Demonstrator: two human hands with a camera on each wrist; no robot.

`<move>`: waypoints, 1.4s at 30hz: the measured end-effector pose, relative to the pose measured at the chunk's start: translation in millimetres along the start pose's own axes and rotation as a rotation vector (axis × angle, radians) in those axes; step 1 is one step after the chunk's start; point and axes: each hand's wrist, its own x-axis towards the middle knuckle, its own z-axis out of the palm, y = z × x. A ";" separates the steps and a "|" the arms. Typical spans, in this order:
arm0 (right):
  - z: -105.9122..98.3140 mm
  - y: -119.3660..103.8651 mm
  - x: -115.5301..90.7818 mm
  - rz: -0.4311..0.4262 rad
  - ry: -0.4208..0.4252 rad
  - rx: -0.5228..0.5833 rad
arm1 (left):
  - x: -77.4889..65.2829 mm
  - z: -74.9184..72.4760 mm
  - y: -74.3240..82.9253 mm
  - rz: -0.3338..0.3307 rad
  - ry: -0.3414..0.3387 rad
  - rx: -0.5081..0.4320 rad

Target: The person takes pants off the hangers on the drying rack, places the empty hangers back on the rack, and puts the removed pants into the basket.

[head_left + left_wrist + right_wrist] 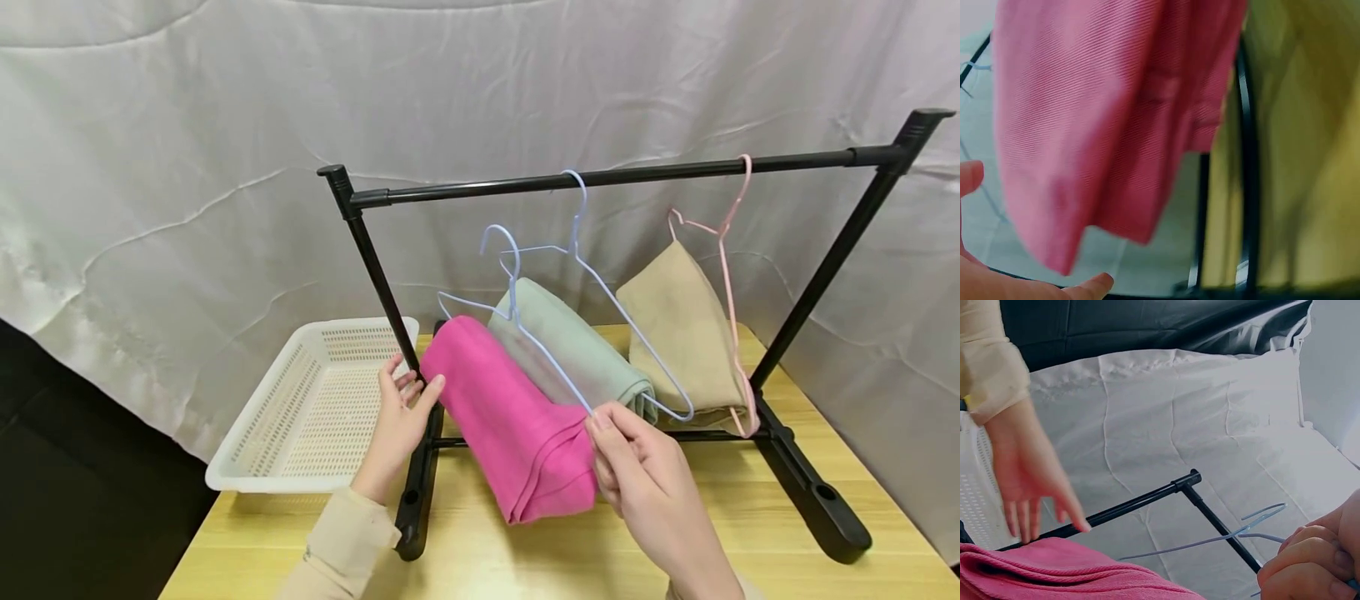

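a folded pink cloth (502, 408) is held up over the wooden tabletop (247, 558), seemingly draped on the hidden lower bar of a blue hanger (513, 304). at four o'clock from the cloth, the hanger's corner is pinched between thumb and fingers of the right hand (648, 483), probably so that the weight is borne from that end; its hook is pointed toward twelve o'clock, free of the black rail (480, 190). at nine o'clock the left hand (401, 425) is held with fingers loosely parted and nothing gripped, perhaps as a guard for the cloth's other side; whether the cloth is touched cannot be told.

behind, toward one o'clock, a green cloth (573, 354) is hung from a second hanger (575, 229); at two o'clock a beige cloth (682, 325) is hung from a pink hanger (722, 233). both hooks are set over the rail, by which the load is carried. beyond the left hand, at nine o'clock, a white basket (277, 483) is placed, apparently within easy reach.
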 end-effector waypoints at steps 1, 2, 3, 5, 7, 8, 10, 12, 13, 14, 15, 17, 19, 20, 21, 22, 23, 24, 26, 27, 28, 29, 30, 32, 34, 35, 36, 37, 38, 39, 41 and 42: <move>-0.3 0.1 -0.6 -0.001 -0.001 0.003 | -1.8 2.7 -3.9 -0.017 -0.008 -0.027; -0.6 0.6 -1.2 -0.010 -0.005 0.008 | -3.6 5.6 -7.5 -0.037 -0.013 -0.061; -0.7 1.1 -1.7 -0.017 -0.005 0.012 | -5.6 8.5 -10.8 -0.063 -0.020 -0.098; -1.4 1.5 -2.7 -0.030 -0.008 0.019 | -9.1 14.3 -17.3 -0.117 -0.043 -0.205; -1.7 0.9 -3.4 -0.044 -0.011 0.032 | -11.6 19.3 -23.9 -0.162 -0.074 -0.318; -1.9 0.4 -3.7 -0.048 -0.017 0.037 | -12.7 21.5 -26.9 -0.183 -0.092 -0.367; -1.7 -1.5 -4.0 -0.049 -0.027 0.053 | -14.9 24.7 -32.8 -0.215 -0.136 -0.448; -1.5 -3.8 -3.6 -0.050 -0.044 0.059 | -15.9 27.1 -37.5 -0.247 -0.177 -0.516; -1.1 -4.8 -3.4 -0.050 -0.053 0.057 | -16.4 28.2 -39.8 -0.262 -0.194 -0.543; -0.7 -5.8 -3.0 -0.051 -0.061 0.054 | -16.2 29.3 -41.9 -0.274 -0.206 -0.562; -0.3 -6.6 -2.4 -0.051 -0.064 0.053 | -15.9 30.4 -43.3 -0.282 -0.216 -0.586; 0.6 -7.6 -1.4 -0.057 -0.067 0.054 | -14.8 32.6 -45.0 -0.302 -0.225 -0.633; 1.4 -7.5 -1.2 -0.063 -0.064 0.056 | -13.8 34.6 -46.2 -0.315 -0.228 -0.667; 1.9 -7.0 -1.4 -0.066 -0.061 0.063 | -13.4 35.5 -47.0 -0.324 -0.230 -0.684; 2.3 -6.2 -1.8 -0.067 -0.056 0.070 | -13.3 36.3 -47.4 -0.333 -0.233 -0.703; 2.8 -5.0 -2.4 -0.070 -0.053 0.079 | -13.4 36.9 -48.0 -0.342 -0.240 -0.718; 3.2 -3.7 -3.0 -0.072 -0.050 0.085 | -13.5 37.5 -48.8 -0.350 -0.248 -0.734; 3.4 -2.4 -3.5 -0.074 -0.053 0.082 | -14.1 37.9 -49.0 -0.358 -0.257 -0.755; 4.3 0.4 -4.2 -0.078 -0.051 0.096 | -14.9 38.5 -49.9 -0.373 -0.270 -0.794; 4.6 1.5 -4.5 -0.079 -0.054 0.101 | -15.6 38.8 -50.0 -0.377 -0.273 -0.814; 5.0 2.3 -4.4 -0.081 -0.056 0.104 | -15.9 38.8 -49.8 -0.379 -0.273 -0.838; 5.4 2.9 -4.3 -0.084 -0.059 0.106 | -16.2 38.8 -49.6 -0.379 -0.268 -0.858; 5.8 3.3 -4.1 -0.087 -0.061 0.111 | -16.4 38.7 -49.4 -0.378 -0.262 -0.875; 6.6 3.8 -4.0 -0.088 -0.062 0.122 | -17.1 38.5 -49.3 -0.373 -0.245 -0.898; 7.1 4.2 -3.8 -0.092 -0.064 0.129 | -17.6 38.0 -48.9 -0.368 -0.230 -0.920; 7.3 4.4 -3.8 -0.093 -0.065 0.131 | -17.9 37.7 -48.7 -0.365 -0.223 -0.925; 7.5 4.8 -3.7 -0.093 -0.065 0.133 | -18.2 37.4 -48.6 -0.363 -0.215 -0.927; 7.6 5.2 -3.7 -0.093 -0.066 0.134 | -18.4 37.1 -48.5 -0.364 -0.205 -0.929; 7.7 5.6 -3.6 -0.094 -0.067 0.134 | -18.5 36.9 -48.3 -0.366 -0.195 -0.932; 7.8 6.1 -3.5 -0.094 -0.067 0.132 | -18.6 36.7 -48.4 -0.367 -0.183 -0.938; 8.0 6.7 -3.4 -0.089 -0.067 0.125 | -18.8 36.1 -48.8 -0.373 -0.160 -0.935; 8.1 7.0 -3.3 -0.087 -0.068 0.122 | -18.8 35.9 -49.0 -0.375 -0.150 -0.932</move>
